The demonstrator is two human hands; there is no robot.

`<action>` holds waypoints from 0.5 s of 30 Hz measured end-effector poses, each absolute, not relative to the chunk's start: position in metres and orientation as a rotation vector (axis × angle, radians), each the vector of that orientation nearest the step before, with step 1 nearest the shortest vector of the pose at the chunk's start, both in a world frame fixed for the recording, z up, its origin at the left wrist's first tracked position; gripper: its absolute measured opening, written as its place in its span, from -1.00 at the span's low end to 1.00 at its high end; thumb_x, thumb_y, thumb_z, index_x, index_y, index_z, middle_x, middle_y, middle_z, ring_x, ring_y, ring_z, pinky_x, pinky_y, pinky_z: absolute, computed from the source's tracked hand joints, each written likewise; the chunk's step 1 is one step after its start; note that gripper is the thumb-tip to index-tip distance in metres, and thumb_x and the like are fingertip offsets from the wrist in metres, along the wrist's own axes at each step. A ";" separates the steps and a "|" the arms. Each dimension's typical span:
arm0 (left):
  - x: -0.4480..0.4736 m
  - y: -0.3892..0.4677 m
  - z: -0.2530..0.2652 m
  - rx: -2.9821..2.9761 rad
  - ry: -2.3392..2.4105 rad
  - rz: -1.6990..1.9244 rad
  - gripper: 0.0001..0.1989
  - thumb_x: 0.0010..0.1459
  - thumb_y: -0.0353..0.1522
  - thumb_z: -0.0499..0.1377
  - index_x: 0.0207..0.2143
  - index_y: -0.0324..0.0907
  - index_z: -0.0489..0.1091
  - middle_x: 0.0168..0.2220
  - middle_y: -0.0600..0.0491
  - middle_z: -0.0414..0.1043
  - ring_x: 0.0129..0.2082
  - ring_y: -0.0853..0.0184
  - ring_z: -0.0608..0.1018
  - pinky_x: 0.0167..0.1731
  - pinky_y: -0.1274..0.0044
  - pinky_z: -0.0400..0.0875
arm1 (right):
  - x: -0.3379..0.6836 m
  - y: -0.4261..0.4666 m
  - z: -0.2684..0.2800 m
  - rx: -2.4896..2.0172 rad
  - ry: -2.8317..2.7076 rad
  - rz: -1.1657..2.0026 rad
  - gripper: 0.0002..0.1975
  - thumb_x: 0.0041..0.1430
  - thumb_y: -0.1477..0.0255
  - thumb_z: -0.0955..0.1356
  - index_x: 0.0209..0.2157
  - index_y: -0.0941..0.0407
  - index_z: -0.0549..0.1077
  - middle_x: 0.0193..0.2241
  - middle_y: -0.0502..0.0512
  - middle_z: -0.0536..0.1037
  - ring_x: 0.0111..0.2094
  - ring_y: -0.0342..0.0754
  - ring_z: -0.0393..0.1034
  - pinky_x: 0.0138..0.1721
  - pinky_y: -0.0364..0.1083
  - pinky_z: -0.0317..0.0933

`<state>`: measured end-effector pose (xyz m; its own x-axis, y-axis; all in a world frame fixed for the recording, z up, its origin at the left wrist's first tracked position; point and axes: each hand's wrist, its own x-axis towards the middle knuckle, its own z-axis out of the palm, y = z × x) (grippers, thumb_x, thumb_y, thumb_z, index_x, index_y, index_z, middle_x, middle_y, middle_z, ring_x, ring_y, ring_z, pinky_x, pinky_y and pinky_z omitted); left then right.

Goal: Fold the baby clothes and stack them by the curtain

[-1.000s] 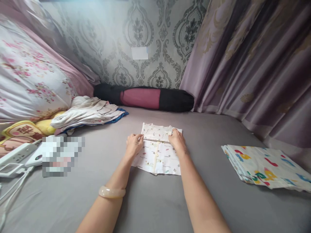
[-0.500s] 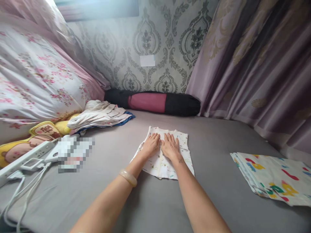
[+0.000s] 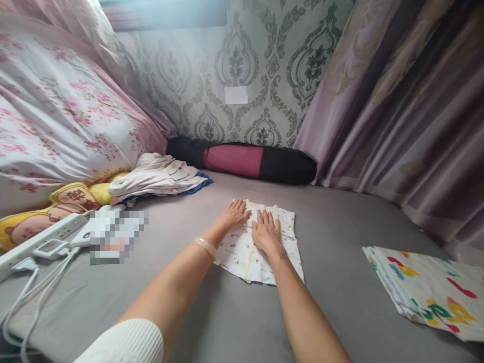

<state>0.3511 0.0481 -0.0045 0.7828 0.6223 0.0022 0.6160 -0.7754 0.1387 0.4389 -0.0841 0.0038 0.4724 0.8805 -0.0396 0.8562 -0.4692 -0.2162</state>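
Observation:
A small white shirt [image 3: 245, 259] with tiny coloured prints lies flat on the grey bed sheet [image 3: 333, 242], its buttoned front facing up. My left hand [image 3: 235, 214] rests on the shirt's upper left corner, fingers stretched out. On the upper right half of the shirt lies my right hand [image 3: 266, 232], palm down with its fingers spread. Neither hand grips the cloth. A pale bangle [image 3: 206, 248] circles my left wrist.
To the right is a folded cloth [image 3: 431, 292] with bright prints. A black and maroon roll [image 3: 234, 160] lies along the wall. At left are a clothes pile [image 3: 159, 176], a yellow plush [image 3: 41, 222] and a power strip [image 3: 45, 242] with cables.
My left hand has slid outward and up to the shirt's left corner, away from my right hand. The right hand stays at nearly the same place on the cloth.

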 end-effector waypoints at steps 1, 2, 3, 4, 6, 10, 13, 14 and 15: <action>0.351 0.052 -0.004 2.831 1.002 0.065 -0.34 0.34 -0.11 -0.30 0.31 -0.36 -0.01 0.36 -0.24 -0.07 0.36 0.11 0.01 0.28 0.28 -0.06 | 0.439 -0.085 0.004 -2.546 -1.519 0.215 -0.40 0.37 0.27 -0.02 0.37 0.15 -0.09 0.38 0.13 -0.14 0.38 0.06 -0.32 0.30 0.17 -0.46; 0.351 0.056 -0.004 2.819 1.013 0.066 -0.34 0.34 -0.11 -0.30 0.31 -0.36 -0.01 0.36 -0.24 -0.08 0.36 0.10 -0.01 0.28 0.28 -0.06 | 0.438 -0.085 0.004 -2.541 -1.519 0.215 -0.40 0.37 0.28 -0.01 0.37 0.16 -0.08 0.38 0.13 -0.13 0.38 0.06 -0.32 0.30 0.17 -0.46; 0.351 0.059 -0.004 2.807 1.021 0.076 -0.35 0.34 -0.12 -0.29 0.31 -0.36 -0.02 0.36 -0.25 -0.09 0.37 0.10 -0.02 0.28 0.27 -0.06 | 0.438 -0.086 0.005 -2.533 -1.520 0.215 -0.40 0.37 0.28 -0.01 0.37 0.16 -0.08 0.38 0.13 -0.12 0.38 0.06 -0.31 0.30 0.17 -0.47; 0.350 0.063 -0.005 2.796 1.029 0.089 -0.36 0.34 -0.13 -0.28 0.31 -0.36 -0.01 0.36 -0.25 -0.09 0.37 0.10 -0.04 0.27 0.27 -0.06 | 0.438 -0.086 0.005 -2.524 -1.520 0.216 -0.41 0.37 0.28 -0.01 0.37 0.16 -0.07 0.38 0.14 -0.11 0.37 0.06 -0.31 0.30 0.16 -0.47; 0.351 0.071 -0.006 2.764 1.045 0.123 -0.36 0.34 -0.13 -0.26 0.30 -0.37 0.00 0.36 -0.27 -0.10 0.37 0.09 -0.05 0.27 0.26 -0.07 | 0.437 -0.087 0.007 -2.506 -1.513 0.216 -0.41 0.37 0.28 0.00 0.36 0.16 -0.06 0.38 0.15 -0.11 0.37 0.07 -0.30 0.30 0.15 -0.46; 0.352 0.085 -0.011 2.684 1.100 0.174 -0.38 0.35 -0.14 -0.26 0.28 -0.36 0.02 0.36 -0.30 -0.11 0.37 0.09 -0.03 0.27 0.21 -0.11 | 0.436 -0.089 0.010 -2.486 -1.491 0.244 -0.41 0.36 0.28 0.02 0.36 0.16 -0.05 0.38 0.14 -0.10 0.38 0.06 -0.31 0.30 0.14 -0.49; 0.355 0.095 -0.012 2.641 1.132 0.197 -0.44 0.35 -0.17 -0.24 0.26 -0.30 0.05 0.36 -0.27 -0.09 0.37 0.13 -0.02 0.26 0.16 -0.13 | 0.436 -0.089 0.012 -2.490 -1.485 0.279 -0.40 0.36 0.28 0.01 0.37 0.16 -0.06 0.38 0.13 -0.13 0.38 0.05 -0.34 0.30 0.14 -0.50; 0.356 0.098 -0.011 2.629 1.137 0.202 -0.46 0.35 -0.19 -0.23 0.25 -0.29 0.07 0.36 -0.26 -0.08 0.37 0.14 -0.01 0.26 0.17 -0.14 | 0.436 -0.089 0.013 -2.494 -1.485 0.286 -0.40 0.36 0.28 0.00 0.37 0.16 -0.07 0.38 0.13 -0.13 0.38 0.05 -0.35 0.30 0.15 -0.50; 0.356 0.101 -0.009 2.618 1.141 0.204 -0.47 0.35 -0.20 -0.21 0.24 -0.29 0.10 0.35 -0.25 -0.05 0.36 0.14 0.00 0.27 0.18 -0.14 | 0.436 -0.089 0.013 -2.498 -1.486 0.293 -0.40 0.36 0.28 0.00 0.37 0.16 -0.08 0.38 0.13 -0.14 0.38 0.05 -0.35 0.30 0.15 -0.50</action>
